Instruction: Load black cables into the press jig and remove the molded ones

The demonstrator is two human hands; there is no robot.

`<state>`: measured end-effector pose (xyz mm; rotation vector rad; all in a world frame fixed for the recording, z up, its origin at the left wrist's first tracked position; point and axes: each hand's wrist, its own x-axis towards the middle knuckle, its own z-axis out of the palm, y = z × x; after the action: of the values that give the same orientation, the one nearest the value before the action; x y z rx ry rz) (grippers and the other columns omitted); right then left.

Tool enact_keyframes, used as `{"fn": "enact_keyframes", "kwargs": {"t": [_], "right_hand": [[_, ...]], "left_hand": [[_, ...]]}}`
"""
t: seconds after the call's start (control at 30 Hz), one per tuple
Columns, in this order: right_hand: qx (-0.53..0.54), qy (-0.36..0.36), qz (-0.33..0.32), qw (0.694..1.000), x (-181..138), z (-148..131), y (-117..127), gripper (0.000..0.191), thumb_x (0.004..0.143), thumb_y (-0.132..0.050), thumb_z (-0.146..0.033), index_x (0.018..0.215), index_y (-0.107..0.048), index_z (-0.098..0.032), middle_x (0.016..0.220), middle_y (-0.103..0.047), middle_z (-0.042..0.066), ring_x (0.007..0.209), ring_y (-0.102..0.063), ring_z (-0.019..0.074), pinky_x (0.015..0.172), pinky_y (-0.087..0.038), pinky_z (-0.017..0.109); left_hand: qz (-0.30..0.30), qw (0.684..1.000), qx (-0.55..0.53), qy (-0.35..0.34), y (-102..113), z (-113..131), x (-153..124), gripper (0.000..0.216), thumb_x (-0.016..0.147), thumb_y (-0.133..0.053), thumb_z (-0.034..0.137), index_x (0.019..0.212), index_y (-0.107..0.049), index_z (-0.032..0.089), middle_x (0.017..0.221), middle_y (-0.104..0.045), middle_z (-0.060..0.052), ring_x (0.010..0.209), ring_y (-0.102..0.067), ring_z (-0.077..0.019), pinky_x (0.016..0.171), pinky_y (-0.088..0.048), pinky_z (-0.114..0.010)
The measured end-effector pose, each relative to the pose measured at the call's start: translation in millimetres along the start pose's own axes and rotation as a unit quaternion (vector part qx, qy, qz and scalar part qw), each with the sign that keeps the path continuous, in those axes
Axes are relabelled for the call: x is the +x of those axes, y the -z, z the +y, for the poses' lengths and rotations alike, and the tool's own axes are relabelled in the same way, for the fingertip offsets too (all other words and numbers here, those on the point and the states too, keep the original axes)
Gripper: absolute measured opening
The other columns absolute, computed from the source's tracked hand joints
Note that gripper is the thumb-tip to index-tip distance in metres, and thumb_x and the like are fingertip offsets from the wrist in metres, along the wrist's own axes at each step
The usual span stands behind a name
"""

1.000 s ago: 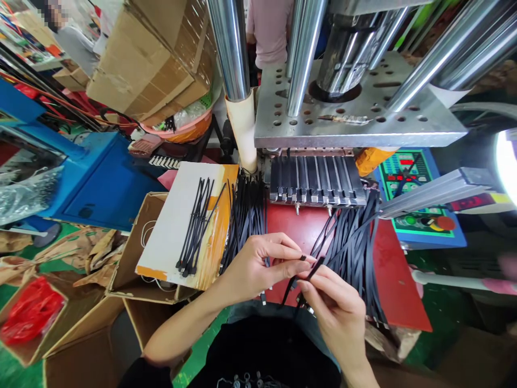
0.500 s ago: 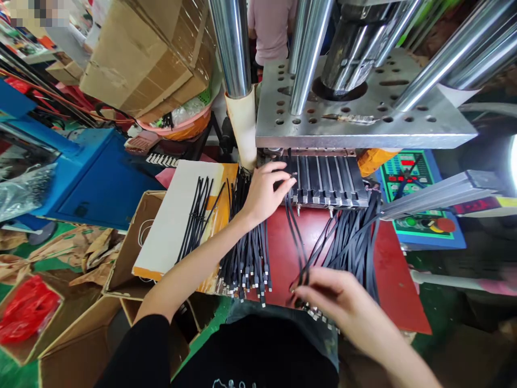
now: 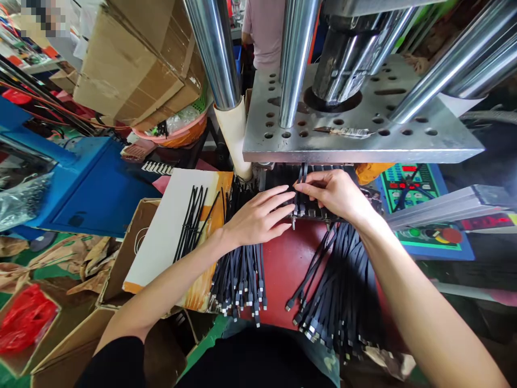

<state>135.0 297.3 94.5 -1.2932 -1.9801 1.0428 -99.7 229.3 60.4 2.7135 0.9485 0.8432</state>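
Note:
My right hand (image 3: pixel 337 195) is over the slotted black mould block (image 3: pixel 278 177) under the press. Its thumb and forefinger pinch a flat black cable (image 3: pixel 302 173) that runs upright at the block. My left hand (image 3: pixel 258 218) reaches in from the left, fingers stretched out and slightly apart, their tips beside that cable. Below my left hand hangs a bundle of black USB cables (image 3: pixel 242 275), plug ends toward me. Another bundle of black cables (image 3: pixel 335 285) lies on the right, below my right hand. My hands hide much of the block.
Above my hands hangs a thick drilled steel plate (image 3: pixel 363 145) between steel columns. A white board (image 3: pixel 151 231) with short black cables lies left on the red table (image 3: pixel 278 269). A control panel (image 3: pixel 420 199) stands right; cardboard boxes (image 3: pixel 81 334) sit lower left.
My right hand has moved up from the table's front edge to the mould block and now pinches a cable there. My left hand has lowered slightly and its fingers have straightened.

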Motion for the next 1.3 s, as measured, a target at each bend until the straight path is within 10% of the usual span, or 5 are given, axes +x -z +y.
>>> {"fn": "enact_keyframes", "kwargs": {"t": [0.47, 0.6, 0.73, 0.93, 1.3], "right_hand": [[0.027, 0.014, 0.085, 0.996, -1, 18, -9, 0.044, 0.092, -0.075, -0.056, 0.105, -0.080, -0.014, 0.080, -0.075, 0.005, 0.055, -0.054, 0.0136, 0.055, -0.042, 0.029], [-0.078, 0.035, 0.170, 0.982, -26, 14, -10, 0.038, 0.100, -0.065, -0.035, 0.129, -0.078, -0.014, 0.102, -0.076, 0.011, 0.069, -0.064, 0.0189, 0.069, -0.055, 0.034], [-0.309, 0.090, 0.092, 0.942, -61, 6, -12, 0.050, 0.102, -0.044, -0.013, 0.134, -0.082, -0.018, 0.103, -0.068, 0.015, 0.088, -0.067, 0.0255, 0.083, -0.058, 0.038], [-0.483, 0.005, 0.059, 0.873, -24, -12, -22, 0.055, 0.103, -0.045, -0.010, 0.152, -0.071, -0.016, 0.117, -0.072, 0.023, 0.097, -0.071, 0.0336, 0.084, -0.056, 0.042], [-0.431, 0.018, 0.087, 0.898, 57, -14, -7, 0.049, 0.100, -0.040, -0.005, 0.138, -0.070, -0.007, 0.117, -0.077, 0.026, 0.109, -0.070, 0.0374, 0.095, -0.055, 0.050]], "left_hand": [[-0.117, 0.987, 0.097, 0.047, -5, 26, 15, 0.057, 0.106, -0.071, 0.038, 0.155, -0.060, 0.010, 0.166, -0.055, -0.028, 0.163, -0.045, -0.0411, 0.136, -0.032, -0.064], [-0.123, 0.979, 0.119, 0.114, -16, 46, 16, 0.060, 0.107, -0.068, 0.038, 0.159, -0.055, 0.010, 0.174, -0.043, -0.031, 0.168, -0.036, -0.0430, 0.138, -0.024, -0.065], [-0.128, 0.979, 0.080, 0.140, -15, 53, 21, 0.075, 0.104, -0.071, 0.049, 0.163, -0.050, 0.008, 0.179, -0.034, -0.031, 0.171, -0.028, -0.0442, 0.139, -0.019, -0.065], [-0.161, 0.967, 0.115, 0.160, 3, 21, 55, 0.065, 0.114, -0.045, 0.040, 0.163, -0.046, -0.003, 0.175, -0.041, -0.031, 0.169, -0.034, -0.0398, 0.138, -0.026, -0.061], [-0.124, 0.961, 0.169, 0.181, -4, -45, 114, 0.039, 0.114, -0.042, 0.024, 0.134, -0.071, 0.008, 0.137, -0.077, -0.022, 0.127, -0.074, -0.0319, 0.110, -0.059, -0.045]]}}
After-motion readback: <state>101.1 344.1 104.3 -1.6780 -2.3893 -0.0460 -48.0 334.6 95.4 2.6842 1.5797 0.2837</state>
